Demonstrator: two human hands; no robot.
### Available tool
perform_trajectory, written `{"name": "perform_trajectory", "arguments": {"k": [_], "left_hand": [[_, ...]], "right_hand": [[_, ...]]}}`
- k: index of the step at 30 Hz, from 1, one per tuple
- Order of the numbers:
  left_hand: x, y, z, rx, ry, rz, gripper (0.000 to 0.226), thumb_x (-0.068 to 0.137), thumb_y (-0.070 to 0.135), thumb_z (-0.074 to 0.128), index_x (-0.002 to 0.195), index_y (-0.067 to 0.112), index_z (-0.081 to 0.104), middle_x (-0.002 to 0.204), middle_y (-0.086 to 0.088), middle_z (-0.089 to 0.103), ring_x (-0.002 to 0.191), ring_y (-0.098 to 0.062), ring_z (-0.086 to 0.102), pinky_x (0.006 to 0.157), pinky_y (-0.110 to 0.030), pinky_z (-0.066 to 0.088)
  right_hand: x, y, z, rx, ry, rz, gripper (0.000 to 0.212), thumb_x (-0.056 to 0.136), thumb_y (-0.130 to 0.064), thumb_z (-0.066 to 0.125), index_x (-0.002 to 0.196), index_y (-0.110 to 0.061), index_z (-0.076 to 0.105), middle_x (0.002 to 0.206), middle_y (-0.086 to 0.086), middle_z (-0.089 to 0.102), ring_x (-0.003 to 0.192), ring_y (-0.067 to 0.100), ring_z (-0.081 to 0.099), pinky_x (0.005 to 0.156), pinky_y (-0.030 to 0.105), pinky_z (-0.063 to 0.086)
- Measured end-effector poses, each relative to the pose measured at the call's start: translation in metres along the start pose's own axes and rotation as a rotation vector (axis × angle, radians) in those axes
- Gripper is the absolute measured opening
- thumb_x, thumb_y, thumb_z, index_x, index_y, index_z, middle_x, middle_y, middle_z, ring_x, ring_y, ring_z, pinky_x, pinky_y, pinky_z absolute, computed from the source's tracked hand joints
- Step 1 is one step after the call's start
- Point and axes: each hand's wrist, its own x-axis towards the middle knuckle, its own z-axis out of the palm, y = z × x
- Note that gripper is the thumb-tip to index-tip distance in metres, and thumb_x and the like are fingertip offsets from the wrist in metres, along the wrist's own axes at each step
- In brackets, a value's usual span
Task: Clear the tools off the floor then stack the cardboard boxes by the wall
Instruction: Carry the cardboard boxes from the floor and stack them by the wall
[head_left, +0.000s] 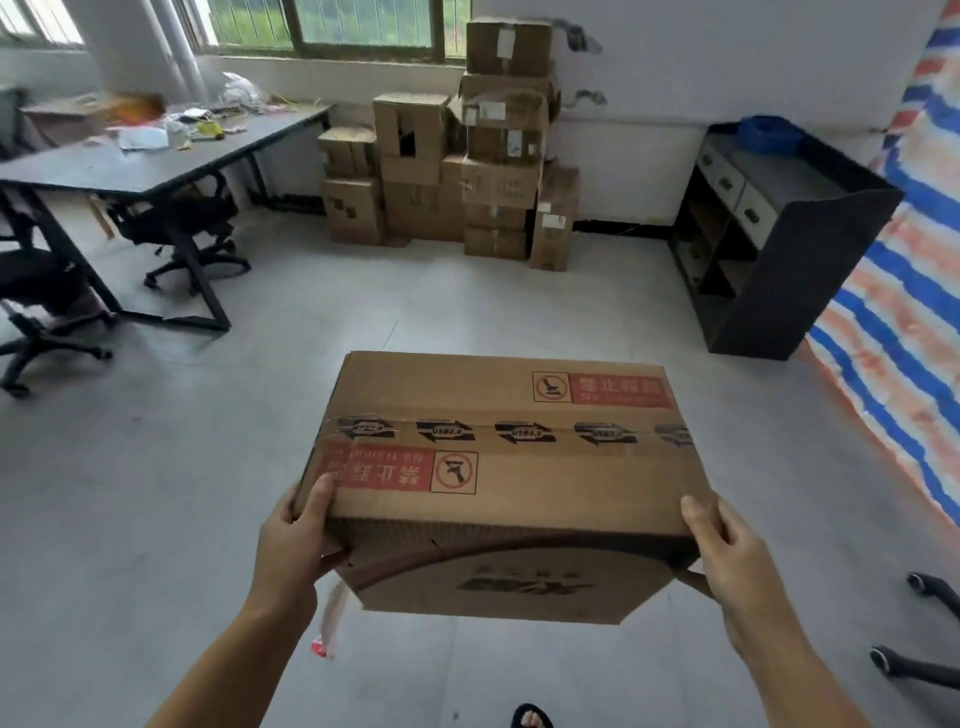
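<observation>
Gripping a cardboard box (498, 467) from both sides, the left hand (296, 540) has its thumb on the top face at the near left corner and its fingers curled under, while the right hand (727, 551) clasps the near right corner the same way. The box is brown, held in the air at about waist height, its top sealed with a strip of printed tape (509, 431) running left to right and marked with two red warning labels, one at the far right corner and one at the near left. A loose tail of clear tape (330, 618) hangs from its lower left edge. Below and ahead lies open grey floor (363, 301). At the far wall stands a stack of cardboard boxes (467, 171), piled unevenly, tallest toward the right. A dark desk (156, 161) with office chairs (182, 228) sits to the left, a dark shelf unit (779, 234) to the right, and a striped tarp (909, 291) hangs along the right edge. A sandalled foot (530, 718) shows at the bottom.
</observation>
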Motion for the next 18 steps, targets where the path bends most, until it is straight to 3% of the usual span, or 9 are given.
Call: {"name": "perform_trajectory", "arguments": {"k": [6, 9, 12, 18], "left_hand": [[0.086, 0.028, 0.054, -0.062, 0.111, 0.003, 0.034, 0.097, 0.029, 0.049, 0.127, 0.013, 0.050, 0.100, 0.002, 0.057, 0.090, -0.016, 0.054, 0.077, -0.046, 0.052], [0.132, 0.041, 0.069, -0.072, 0.172, -0.013, 0.037, 0.097, 0.029, 0.048, 0.129, 0.012, 0.050, 0.109, -0.004, 0.056, 0.097, -0.021, 0.053, 0.081, -0.049, 0.052], [0.188, 0.052, 0.079, -0.082, 0.210, -0.006, 0.035, 0.097, 0.030, 0.047, 0.128, 0.013, 0.049, 0.104, -0.001, 0.056, 0.094, -0.019, 0.053, 0.081, -0.048, 0.051], [0.334, 0.092, 0.091, -0.103, 0.221, 0.013, 0.030, 0.097, 0.029, 0.048, 0.123, 0.015, 0.051, 0.097, 0.004, 0.056, 0.086, -0.013, 0.053, 0.080, -0.046, 0.051]], "right_hand": [[0.126, -0.051, 0.053, -0.059, -0.118, -0.057, 0.034, 0.095, -0.035, 0.049, 0.127, -0.024, 0.051, 0.104, -0.004, 0.059, 0.094, 0.016, 0.057, 0.085, 0.045, 0.054], [0.180, -0.073, 0.090, -0.092, -0.170, -0.069, 0.034, 0.094, -0.037, 0.049, 0.124, -0.022, 0.053, 0.104, -0.003, 0.059, 0.097, 0.019, 0.057, 0.085, 0.047, 0.054], [0.231, -0.090, 0.136, -0.091, -0.213, -0.081, 0.027, 0.095, -0.034, 0.049, 0.119, -0.022, 0.055, 0.104, -0.001, 0.060, 0.092, 0.015, 0.057, 0.079, 0.043, 0.055], [0.330, -0.126, 0.251, -0.089, -0.225, -0.097, 0.039, 0.096, -0.034, 0.047, 0.130, -0.015, 0.050, 0.104, 0.000, 0.058, 0.091, 0.014, 0.056, 0.075, 0.040, 0.055]]}}
